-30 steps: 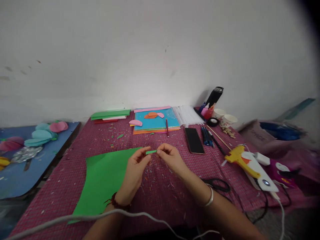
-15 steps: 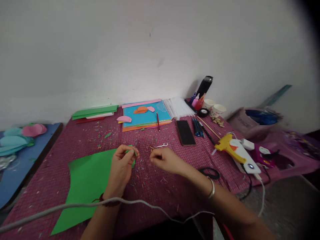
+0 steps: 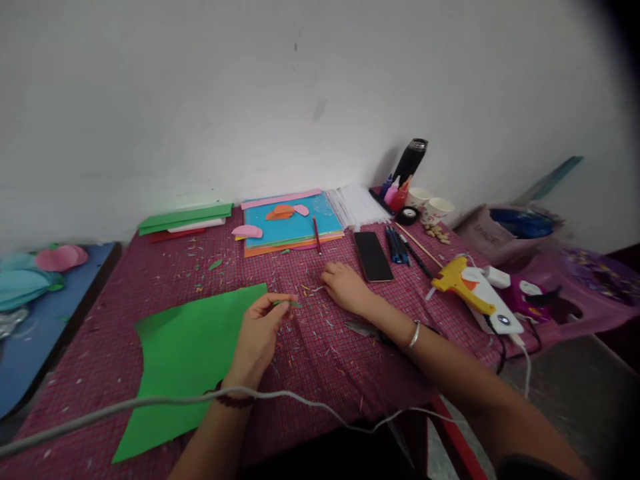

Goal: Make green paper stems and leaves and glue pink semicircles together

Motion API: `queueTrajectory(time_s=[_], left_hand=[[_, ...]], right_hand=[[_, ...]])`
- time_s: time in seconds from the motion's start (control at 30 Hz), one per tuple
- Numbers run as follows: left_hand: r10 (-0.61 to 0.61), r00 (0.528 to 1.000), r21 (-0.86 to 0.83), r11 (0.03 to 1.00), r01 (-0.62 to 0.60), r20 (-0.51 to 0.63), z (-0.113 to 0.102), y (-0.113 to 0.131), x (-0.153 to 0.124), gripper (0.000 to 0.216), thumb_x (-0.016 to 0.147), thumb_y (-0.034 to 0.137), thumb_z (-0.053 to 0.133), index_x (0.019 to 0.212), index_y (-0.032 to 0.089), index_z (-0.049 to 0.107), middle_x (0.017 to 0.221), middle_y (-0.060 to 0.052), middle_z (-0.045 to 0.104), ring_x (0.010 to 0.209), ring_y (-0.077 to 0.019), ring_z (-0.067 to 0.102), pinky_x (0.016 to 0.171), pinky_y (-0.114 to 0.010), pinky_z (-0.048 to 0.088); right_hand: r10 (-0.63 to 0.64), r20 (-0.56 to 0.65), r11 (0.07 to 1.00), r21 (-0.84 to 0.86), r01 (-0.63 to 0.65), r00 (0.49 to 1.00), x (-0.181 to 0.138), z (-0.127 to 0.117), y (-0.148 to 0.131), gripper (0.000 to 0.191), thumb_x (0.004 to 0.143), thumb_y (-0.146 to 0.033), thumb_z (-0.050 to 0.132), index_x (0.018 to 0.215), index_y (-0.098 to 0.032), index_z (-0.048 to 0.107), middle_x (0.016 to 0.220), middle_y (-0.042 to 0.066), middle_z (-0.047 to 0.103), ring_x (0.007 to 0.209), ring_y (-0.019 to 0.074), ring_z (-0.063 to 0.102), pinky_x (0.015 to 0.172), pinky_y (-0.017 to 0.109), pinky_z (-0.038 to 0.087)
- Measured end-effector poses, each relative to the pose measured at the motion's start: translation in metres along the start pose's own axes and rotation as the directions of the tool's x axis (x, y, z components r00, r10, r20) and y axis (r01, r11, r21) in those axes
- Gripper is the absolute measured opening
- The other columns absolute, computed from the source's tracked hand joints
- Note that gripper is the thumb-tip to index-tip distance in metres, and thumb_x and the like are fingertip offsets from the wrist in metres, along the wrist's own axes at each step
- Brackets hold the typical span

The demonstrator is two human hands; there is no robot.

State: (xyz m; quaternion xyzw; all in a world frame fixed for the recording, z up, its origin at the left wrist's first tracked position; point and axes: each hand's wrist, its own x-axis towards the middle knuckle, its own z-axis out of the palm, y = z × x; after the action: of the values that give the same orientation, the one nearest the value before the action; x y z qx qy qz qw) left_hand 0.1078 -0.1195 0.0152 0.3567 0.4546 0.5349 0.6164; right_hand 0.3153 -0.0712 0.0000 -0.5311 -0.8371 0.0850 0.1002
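Observation:
My left hand (image 3: pixel 260 333) is closed, pinching a small cut piece of green paper (image 3: pixel 290 303) between thumb and fingers. It is above the right edge of a large green paper sheet (image 3: pixel 185 347). Palm down on the cloth, my right hand (image 3: pixel 346 287) has its fingers curled and their tips hidden. A thin white strip (image 3: pixel 317 289) runs up to those fingertips; whether they grip it is unclear. Under my right wrist lie scissors (image 3: pixel 363 329), their handles partly covered by the arm.
Paper scraps litter the checked cloth (image 3: pixel 310 373). Beyond the hands are a pencil (image 3: pixel 317 235), blue sheets (image 3: pixel 273 230) and a phone (image 3: pixel 373 257). A yellow glue gun (image 3: pixel 463 285) rests by a power strip (image 3: pixel 493 300) at right. A white cable (image 3: pixel 175 400) crosses in front.
My right hand has moved forward and right, down to the cloth at the white strip. The scissors now show beneath its wrist. My left hand has shifted slightly right with the green piece.

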Motion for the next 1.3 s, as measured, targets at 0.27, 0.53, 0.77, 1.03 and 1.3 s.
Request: queueTrajectory(time_s=[0.27, 0.53, 0.77, 1.03, 1.3], left_hand=[[0.048, 0.997, 0.144, 0.988, -0.056, 0.060, 0.003, -0.009, -0.001, 0.025, 0.076, 0.024, 0.062, 0.100, 0.022, 0.054, 0.064, 0.004, 0.064, 0.060, -0.0118, 0.057, 0.060, -0.023, 0.043], [0.087, 0.996, 0.241, 0.966, -0.092, 0.031, -0.006, -0.015, 0.011, 0.011, 0.075, 0.022, 0.062, 0.076, 0.020, 0.052, 0.064, 0.002, 0.066, 0.052, -0.0094, 0.052, 0.054, -0.022, 0.039], [-0.014, 1.000, 0.116, 0.993, 0.016, -0.016, -0.003, -0.011, 0.009, 0.015, 0.066, 0.027, 0.071, 0.071, 0.017, 0.061, 0.062, 0.001, 0.062, 0.057, -0.0109, 0.055, 0.056, -0.023, 0.041], [0.009, 0.999, 0.098, 0.995, -0.004, -0.050, -0.002, -0.018, 0.008, 0.014, 0.066, 0.027, 0.071, 0.070, 0.017, 0.064, 0.058, 0.005, 0.055, 0.053, -0.0082, 0.046, 0.053, -0.021, 0.035], [0.038, 0.996, 0.162, 0.986, -0.025, -0.076, 0.001, -0.017, 0.003, 0.012, 0.068, 0.026, 0.070, 0.072, 0.016, 0.066, 0.063, 0.003, 0.060, 0.058, -0.0082, 0.048, 0.058, -0.021, 0.039]], right_hand=[[0.002, -0.009, 0.999, -0.047, -0.003, 1.000, 0.002, -0.006, 0.002, 0.020, 0.094, -0.012, 0.041, 0.099, -0.011, 0.060, 0.096, 0.013, 0.063, 0.090, 0.0225, 0.055, 0.083, 0.033, 0.036], [-0.125, 0.182, 0.992, 0.019, 0.124, 0.975, -0.013, -0.013, 0.007, 0.009, 0.087, -0.015, 0.056, 0.087, -0.019, 0.065, 0.101, 0.008, 0.059, 0.098, 0.0217, 0.054, 0.084, 0.032, 0.036], [-0.080, 0.145, 0.995, 0.064, 0.072, 0.986, -0.013, -0.016, -0.001, 0.015, 0.089, -0.009, 0.045, 0.082, -0.014, 0.057, 0.089, 0.012, 0.062, 0.083, 0.0219, 0.055, 0.077, 0.033, 0.037], [-0.037, -0.115, 0.723, 0.682, 0.106, 0.993, -0.011, -0.025, -0.046, 0.011, 0.096, -0.022, 0.041, 0.086, -0.020, 0.046, 0.074, -0.002, 0.050, 0.068, 0.0125, 0.049, 0.063, 0.023, 0.037], [0.014, -0.059, 0.545, 0.837, 0.042, 0.998, -0.017, 0.003, -0.060, 0.018, 0.093, -0.022, 0.044, 0.079, -0.019, 0.055, 0.070, -0.002, 0.050, 0.067, 0.0126, 0.046, 0.062, 0.025, 0.037]])
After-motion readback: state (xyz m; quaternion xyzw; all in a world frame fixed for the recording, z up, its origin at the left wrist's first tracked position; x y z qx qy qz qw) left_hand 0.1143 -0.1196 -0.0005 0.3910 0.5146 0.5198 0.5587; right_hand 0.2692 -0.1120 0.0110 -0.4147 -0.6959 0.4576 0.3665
